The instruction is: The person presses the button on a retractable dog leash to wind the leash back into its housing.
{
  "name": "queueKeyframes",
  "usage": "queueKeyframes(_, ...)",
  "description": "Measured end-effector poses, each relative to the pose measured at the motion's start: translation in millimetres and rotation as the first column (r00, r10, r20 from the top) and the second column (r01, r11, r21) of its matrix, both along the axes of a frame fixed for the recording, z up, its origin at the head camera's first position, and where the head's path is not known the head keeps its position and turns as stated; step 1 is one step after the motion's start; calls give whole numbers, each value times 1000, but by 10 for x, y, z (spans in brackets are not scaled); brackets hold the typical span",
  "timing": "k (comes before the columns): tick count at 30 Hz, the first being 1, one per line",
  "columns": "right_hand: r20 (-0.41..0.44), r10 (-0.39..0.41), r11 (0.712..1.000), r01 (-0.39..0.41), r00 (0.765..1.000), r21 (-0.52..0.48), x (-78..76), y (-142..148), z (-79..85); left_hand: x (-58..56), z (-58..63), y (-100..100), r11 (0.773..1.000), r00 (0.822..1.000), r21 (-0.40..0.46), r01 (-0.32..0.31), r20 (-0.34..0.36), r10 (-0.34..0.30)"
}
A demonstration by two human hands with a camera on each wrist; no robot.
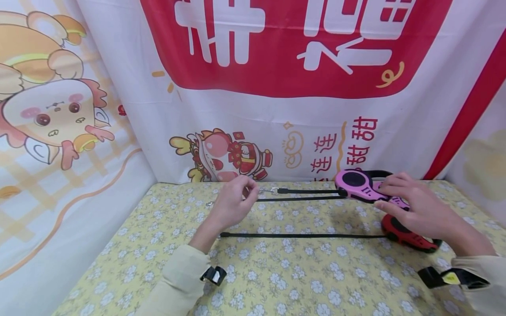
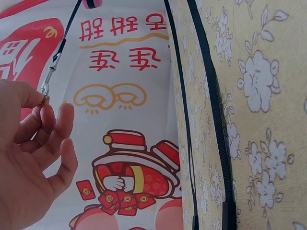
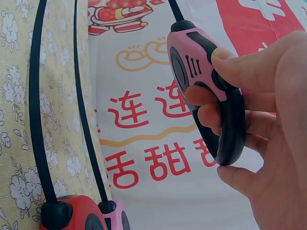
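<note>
In the head view, the left hand [image 1: 234,199] pinched a metal clip [image 1: 270,190] between thumb and fingers, while the right hand [image 1: 419,204] gripped a pink-and-black leash casing [image 1: 353,184]. The black strap [image 1: 310,191] joining them ran nearly straight above the flowered tablecloth [image 1: 276,281]. A second pink leash [image 1: 399,202] showed partly beneath the right hand, and a red leash [image 1: 411,239] lay nearer the person; both had straps stretched out to the left.

In the left wrist view, the thumb and forefinger met at the clip's end, the other fingers loosely bent and apart from it. Two straps lay side by side on the tablecloth.

In the right wrist view, fingers passed through the casing's handle loop and the thumb rested along its dark upper edge; whether it pressed a button could not be told. The red leash and second pink leash sat below, side by side and untouched.

The step in hand seemed to be holding one leash extended — clip at one end, casing at the other. The next move would probably call for keeping both holds firm, since the strap might spring back, and clear of the other two.
</note>
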State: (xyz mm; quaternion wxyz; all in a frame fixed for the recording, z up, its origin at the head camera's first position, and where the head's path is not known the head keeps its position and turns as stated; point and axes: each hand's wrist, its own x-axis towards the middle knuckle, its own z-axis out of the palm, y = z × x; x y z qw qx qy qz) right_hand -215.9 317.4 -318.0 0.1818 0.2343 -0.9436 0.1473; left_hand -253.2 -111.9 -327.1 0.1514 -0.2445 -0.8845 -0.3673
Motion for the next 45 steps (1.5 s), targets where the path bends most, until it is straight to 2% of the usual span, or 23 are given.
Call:
queueKeyframes(6,13,7,1000,-7,1000,2,-3,-13,-1,3,-12,8,1000,1000,6,9,-14,-9)
queueKeyframes(13,-14,23,999,-24,1000,-26,14,-1,14,2,-16,19,1000,1000,21,12,-23,-11)
queueKeyframes(22,-27,31,999,-31,999,-18,-5,-38,7,9,-18,29,999,1000,33,20,-5,-19)
queueKeyframes(31,-48,53,998,-54,997,-16,14,-76,7,0,-35,51,997,997,40,63,33,-65)
queueKeyframes(45,-19,57,997,-58,998,-43,18,-72,5,20,-25,64,996,997,61,58,41,-61)
